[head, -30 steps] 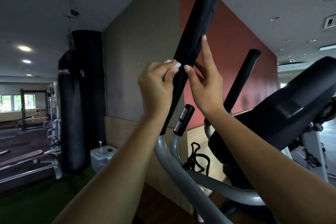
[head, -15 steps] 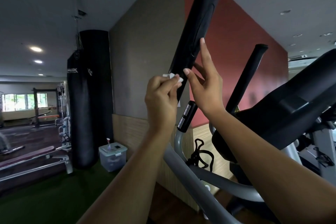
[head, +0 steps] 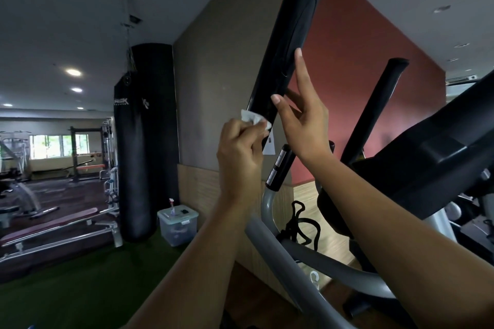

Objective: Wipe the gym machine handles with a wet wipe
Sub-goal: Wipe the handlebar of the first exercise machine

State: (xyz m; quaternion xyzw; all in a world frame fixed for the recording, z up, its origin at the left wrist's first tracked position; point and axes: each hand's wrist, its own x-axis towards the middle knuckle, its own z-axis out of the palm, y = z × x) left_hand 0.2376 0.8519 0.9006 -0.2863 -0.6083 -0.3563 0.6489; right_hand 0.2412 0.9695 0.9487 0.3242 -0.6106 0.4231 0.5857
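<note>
A long black padded handle (head: 291, 35) of an elliptical machine slants up to the right across the middle of the view. My left hand (head: 240, 152) is shut on a small crumpled white wet wipe (head: 252, 118) and presses it against the handle's lower part. Resting on the right side of the handle is my right hand (head: 303, 117), fingers spread, index finger stretched up along the padding. A second black handle (head: 374, 107) rises to the right. A short black grip with silver sensor plates (head: 279, 168) sits below my hands.
The machine's black console (head: 433, 157) fills the right side, with grey curved arms (head: 291, 270) below. A black punching bag (head: 145, 141) hangs at the left, a clear plastic box (head: 177, 224) on green turf beside it. Weight benches stand at far left.
My left hand has slid the wipe down the handle from beside my right thumb to below it. The right hand stays on the handle. The camera view has shifted slightly.
</note>
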